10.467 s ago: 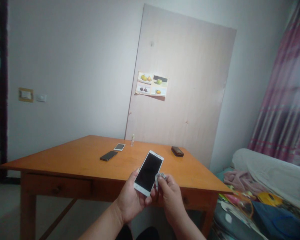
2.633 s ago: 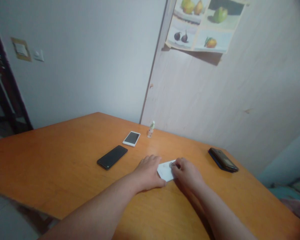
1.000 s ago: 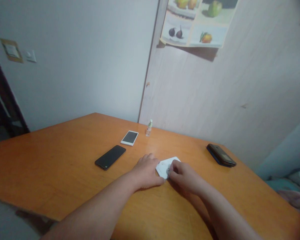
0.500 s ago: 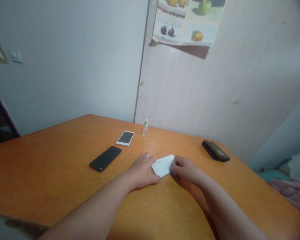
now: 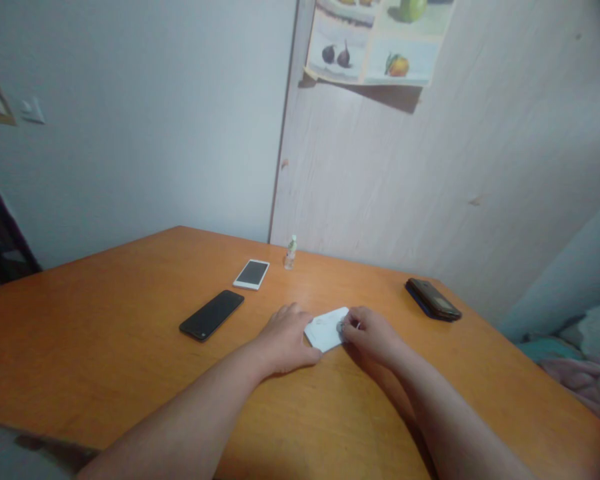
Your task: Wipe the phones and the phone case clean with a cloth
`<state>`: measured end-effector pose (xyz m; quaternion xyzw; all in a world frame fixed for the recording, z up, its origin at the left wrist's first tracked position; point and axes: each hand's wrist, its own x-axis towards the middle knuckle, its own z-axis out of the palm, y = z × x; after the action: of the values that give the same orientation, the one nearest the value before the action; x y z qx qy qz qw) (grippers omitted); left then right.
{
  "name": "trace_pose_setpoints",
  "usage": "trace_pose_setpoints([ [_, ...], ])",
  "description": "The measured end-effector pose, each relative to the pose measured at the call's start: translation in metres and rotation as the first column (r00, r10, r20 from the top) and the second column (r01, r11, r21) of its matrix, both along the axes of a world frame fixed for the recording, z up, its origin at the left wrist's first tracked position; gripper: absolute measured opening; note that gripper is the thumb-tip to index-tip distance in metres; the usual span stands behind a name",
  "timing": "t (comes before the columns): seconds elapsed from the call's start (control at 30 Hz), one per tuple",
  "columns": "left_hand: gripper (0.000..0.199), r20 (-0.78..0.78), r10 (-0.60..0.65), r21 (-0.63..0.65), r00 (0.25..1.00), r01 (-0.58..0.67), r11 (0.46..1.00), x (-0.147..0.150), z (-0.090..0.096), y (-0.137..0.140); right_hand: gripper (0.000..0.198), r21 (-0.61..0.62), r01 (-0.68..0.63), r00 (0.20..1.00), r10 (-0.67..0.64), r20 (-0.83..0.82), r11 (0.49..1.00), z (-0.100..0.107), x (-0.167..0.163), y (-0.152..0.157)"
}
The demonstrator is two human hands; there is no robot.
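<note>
A flat, white, rectangular object lies on the wooden table between my hands. Faint markings show near its upper left, and its exact kind is unclear. My left hand rests on the table and grips the left end, thumb at the near edge and fingers at the far side. At the right end, my right hand is closed in a pinch over the white surface. A small, dark, silvery piece peeks out by its fingertips; most of it is hidden.
Left of my hands lie a black phone and a white-framed phone. A small clear bottle stands near the back edge. A dark wallet-like item sits at the right edge of the table. Walls rise behind.
My right hand's fingertips have shifted slightly on the white object, and a bit more of the small silvery piece shows. The left hand keeps its hold. The camera view has tilted slightly.
</note>
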<state>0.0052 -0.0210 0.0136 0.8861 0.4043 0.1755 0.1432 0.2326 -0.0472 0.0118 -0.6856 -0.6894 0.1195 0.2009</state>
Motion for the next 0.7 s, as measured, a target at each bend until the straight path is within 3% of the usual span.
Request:
trace_pose_setpoints([
  [0.07,0.041,0.0,-0.001,0.003,1.0,0.001,1.0,0.0,0.001,0.0,0.011,0.041,0.126,0.989,-0.129,0.071,0.991,0.001,0.008,0.003],
  [0.13,0.042,-0.007,0.009,0.002,1.0,-0.009,1.0,0.0,0.001,-0.001,0.012,0.073,0.174,0.977,-0.181,0.111,0.982,0.001,0.01,0.004],
  [0.33,0.038,-0.009,0.014,0.003,1.0,-0.014,1.0,0.0,0.0,-0.001,0.018,0.117,-0.1,0.992,0.09,0.088,0.988,-0.003,-0.01,-0.001],
  [0.57,0.041,-0.013,0.0,0.005,1.0,0.0,1.0,0.0,-0.002,0.0,0.028,0.071,0.104,0.981,-0.115,0.157,0.992,-0.002,0.009,0.005],
  [0.63,0.042,-0.011,0.008,0.009,1.0,-0.008,1.0,0.001,-0.002,0.0,0.028,0.07,0.062,0.978,-0.075,0.193,0.996,-0.001,0.0,0.002],
  [0.7,0.041,-0.019,0.02,0.004,1.0,-0.02,1.0,0.001,-0.001,-0.001,0.028,0.069,-0.059,0.974,0.043,0.222,0.996,0.001,-0.01,-0.003],
])
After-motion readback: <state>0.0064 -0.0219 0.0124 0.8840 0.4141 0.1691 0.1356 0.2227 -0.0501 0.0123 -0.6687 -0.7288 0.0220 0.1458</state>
